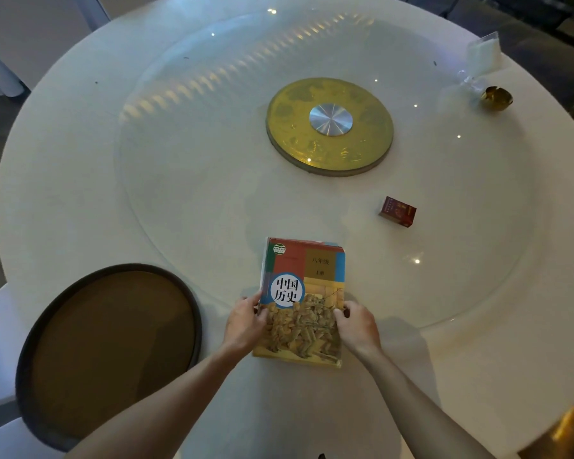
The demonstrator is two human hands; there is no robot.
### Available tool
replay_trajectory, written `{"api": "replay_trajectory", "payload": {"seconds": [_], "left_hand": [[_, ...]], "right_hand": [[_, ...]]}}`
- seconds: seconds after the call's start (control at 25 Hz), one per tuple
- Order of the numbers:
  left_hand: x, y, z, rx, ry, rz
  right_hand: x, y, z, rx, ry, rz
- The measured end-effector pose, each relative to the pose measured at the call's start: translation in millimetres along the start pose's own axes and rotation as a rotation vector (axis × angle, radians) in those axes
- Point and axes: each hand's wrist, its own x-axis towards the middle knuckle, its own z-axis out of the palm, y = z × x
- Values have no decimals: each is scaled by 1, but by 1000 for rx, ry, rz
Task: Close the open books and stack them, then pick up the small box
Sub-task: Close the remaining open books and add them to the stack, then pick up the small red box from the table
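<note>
From the head camera, a closed book (pixel 304 293) with a colourful history cover lies flat near the front edge of a round white table (pixel 63 180). A thin strip of another cover shows along its far and left edges, so a second book seems to lie beneath it, though almost all of that one is hidden.

The left hand (pixel 244 323) grips the book's left edge, thumb over the cover, the other fingers tucked out of sight at the side. The right hand (pixel 357 326) clasps the right edge the same way, its fingertips curled around and mostly concealed. Both forearms run out of the bottom of the frame.

The small box (pixel 398 212), dark red, sits untouched on the glass turntable (pixel 179 160), well apart from the hands, beyond and to the right of the book. Its print is too small to read.

A gold disc (pixel 330 125) marks the turntable's centre. A dark round tray (pixel 110 352) lies to the left, partly covered by the left forearm. At far right, a clear glass item (pixel 482 54) and a small gold object (pixel 497 97) are hard to make out.
</note>
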Motion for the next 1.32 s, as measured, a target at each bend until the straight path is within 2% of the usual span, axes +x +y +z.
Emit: {"api": "replay_trajectory", "payload": {"seconds": [0.24,0.48,0.84,1.32], "left_hand": [[3,10,2,-80,5,-70],[9,24,1,-295,-6,-258],[22,37,-9,-358,32,-261],[71,68,-16,-471,13,-292]], "right_hand": [[6,-5,-3,142,-48,70],[8,-12,0,249,-56,166],[24,-17,2,316,26,177],[84,-42,-13,200,61,155]]}}
